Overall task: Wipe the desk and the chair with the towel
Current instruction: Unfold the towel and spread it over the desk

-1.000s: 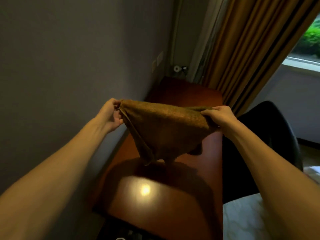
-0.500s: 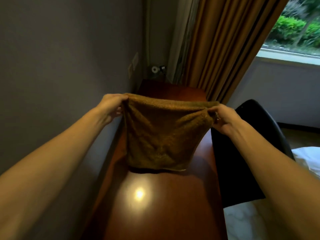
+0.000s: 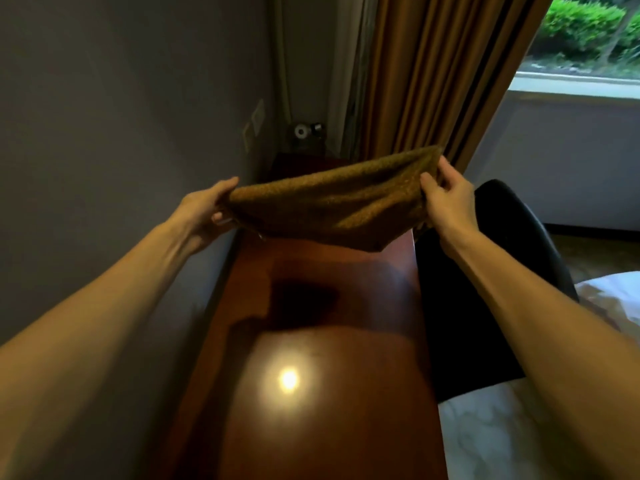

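Note:
A brown towel (image 3: 332,206) is stretched in the air above the far half of the glossy red-brown desk (image 3: 332,358). My left hand (image 3: 207,209) pinches its left end and my right hand (image 3: 446,199) grips its right end, held a little higher. The towel sags between them and does not touch the desk. A black chair (image 3: 485,292) stands pushed against the desk's right side, partly hidden by my right forearm.
A grey wall (image 3: 121,133) runs along the desk's left edge, with wall plates (image 3: 254,123) near the far corner. A brown curtain (image 3: 440,74) and a window (image 3: 588,39) are behind the desk. A white bed (image 3: 502,431) lies at lower right.
The towel hung down as a flat square half a second ago; now it is lifted and stretched more level, with my right hand raised and both hands further apart.

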Demonstrator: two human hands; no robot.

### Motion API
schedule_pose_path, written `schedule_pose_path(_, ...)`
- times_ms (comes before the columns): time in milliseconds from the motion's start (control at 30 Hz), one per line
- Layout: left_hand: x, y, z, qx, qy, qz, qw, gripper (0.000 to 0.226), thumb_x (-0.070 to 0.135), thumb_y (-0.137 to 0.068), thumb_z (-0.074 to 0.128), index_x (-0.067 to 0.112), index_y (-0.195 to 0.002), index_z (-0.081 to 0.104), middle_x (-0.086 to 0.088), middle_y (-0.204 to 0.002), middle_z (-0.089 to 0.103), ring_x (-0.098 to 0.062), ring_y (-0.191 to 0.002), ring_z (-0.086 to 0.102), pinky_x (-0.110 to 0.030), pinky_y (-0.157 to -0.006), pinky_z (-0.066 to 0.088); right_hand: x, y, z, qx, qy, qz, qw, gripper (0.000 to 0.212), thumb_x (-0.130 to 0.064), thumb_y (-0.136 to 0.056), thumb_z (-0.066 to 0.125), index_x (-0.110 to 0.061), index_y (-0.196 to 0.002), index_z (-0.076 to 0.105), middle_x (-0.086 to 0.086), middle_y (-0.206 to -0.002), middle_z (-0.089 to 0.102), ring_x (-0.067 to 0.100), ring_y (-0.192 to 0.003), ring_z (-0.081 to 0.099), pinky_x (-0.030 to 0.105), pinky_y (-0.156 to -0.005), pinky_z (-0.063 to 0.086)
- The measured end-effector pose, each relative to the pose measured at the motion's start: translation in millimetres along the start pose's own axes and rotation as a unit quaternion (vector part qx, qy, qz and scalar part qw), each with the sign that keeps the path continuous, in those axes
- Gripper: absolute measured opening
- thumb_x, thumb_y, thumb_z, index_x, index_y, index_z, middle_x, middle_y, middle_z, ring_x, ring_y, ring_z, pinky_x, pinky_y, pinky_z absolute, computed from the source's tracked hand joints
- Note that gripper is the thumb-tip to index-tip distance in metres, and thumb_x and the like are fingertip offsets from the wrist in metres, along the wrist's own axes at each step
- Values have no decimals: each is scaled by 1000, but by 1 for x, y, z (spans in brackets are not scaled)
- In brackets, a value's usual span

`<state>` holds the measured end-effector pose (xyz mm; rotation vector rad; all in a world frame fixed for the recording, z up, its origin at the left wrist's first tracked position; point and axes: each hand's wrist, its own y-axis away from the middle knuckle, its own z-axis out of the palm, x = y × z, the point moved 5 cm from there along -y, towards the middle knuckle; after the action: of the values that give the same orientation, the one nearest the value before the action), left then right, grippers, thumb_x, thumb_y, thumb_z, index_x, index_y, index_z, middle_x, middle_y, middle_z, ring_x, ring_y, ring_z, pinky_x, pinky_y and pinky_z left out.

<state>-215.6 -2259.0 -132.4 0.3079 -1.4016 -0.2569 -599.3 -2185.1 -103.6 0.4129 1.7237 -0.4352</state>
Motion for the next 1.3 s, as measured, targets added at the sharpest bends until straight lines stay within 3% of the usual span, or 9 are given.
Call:
schedule_pose_path(167, -111, 37, -39, 85, -170, -42, 981, 24, 11, -94, 64, 11, -70, 63, -7, -67, 59, -15, -64, 60, -32, -69, 54, 98, 43, 0, -116, 300, 11, 947, 48, -28, -106, 55, -15, -152, 50, 3, -148, 57, 23, -138, 52, 28, -110, 41)
schedule_pose_path(267, -179, 78, -65, 116, -283, -56, 950, 37, 12, -96, 62, 11, -60, 56, 0, -46, 48, -11, -44, 46, -20, -44, 39, 178, 86, -14, -194, 340, 182, 902, 21, -19, -97, 67, 1, -99, 74, 12, -85, 73, 36, -85, 73, 43, -68, 60)
schedule_pose_path(333, -229, 109, -79, 67, -332, -113, 934, 37, 17, -99, 60, 13, -63, 55, -6, -59, 50, -20, -59, 49, -27, -58, 42, 215, 127, -24, -259, 354, 267, 858, 20, -12, -94, 71, -1, -78, 65, 10, -64, 62, 26, -55, 63, 33, -48, 52)
schedule_pose_path(467, -297, 170, -105, -69, -371, -277, 884, 28, 23, -103, 58, 7, -85, 73, -8, -82, 70, -18, -77, 67, -25, -68, 51, 260, 191, -33, -380, 403, 334, 763, 35, -21, -86, 83, 2, -107, 68, 17, -96, 71, 31, -83, 72, 43, -73, 63)
schedule_pose_path(600, -289, 181, -115, -108, -360, -278, 884, 26, 23, -103, 59, 9, -87, 74, -5, -74, 70, -7, -61, 68, -19, -57, 50, 244, 231, -44, -435, 351, 399, 727, 71, -20, -85, 84, -16, -145, 46, 8, -132, 56, 29, -117, 62, 40, -83, 62)
schedule_pose_path(733, -232, 155, -101, -36, -289, -185, 939, 24, 25, -98, 66, 11, -84, 79, -11, -85, 72, -21, -79, 67, -31, -73, 53, 191, 222, -46, -399, 325, 308, 800, 61, -16, -90, 79, -14, -142, 48, 4, -111, 63, 23, -95, 67, 36, -76, 62)
schedule_pose_path(900, -125, 110, -62, 39, -65, -68, 995, 20, 26, -101, 58, 18, -83, 61, -1, -69, 57, -10, -60, 55, -22, -58, 55, 110, 135, -39, -131, 120, 199, 964, 50, -7, -91, 67, -18, -139, 57, 16, -112, 70, 22, -85, 66, 32, -69, 52)
schedule_pose_path(1133, -1, 57, -22, 38, -42, 5, 998, 22, 33, -101, 57, 26, -81, 53, 6, -75, 46, -9, -63, 46, -17, -53, 49, 4, 48, -24, -67, -4, 138, 988, 44, 6, -91, 55, -19, -125, 67, 10, -93, 62, 19, -77, 60, 33, -64, 49)
schedule_pose_path(1300, 52, 27, -5, 45, -39, 41, 997, 13, 30, -100, 61, 22, -89, 60, 7, -78, 59, -6, -64, 57, -19, -58, 49, -34, 4, -20, -47, -33, 88, 994, 42, 7, -94, 53, -15, -127, 67, 7, -108, 62, 18, -86, 63, 26, -63, 55)
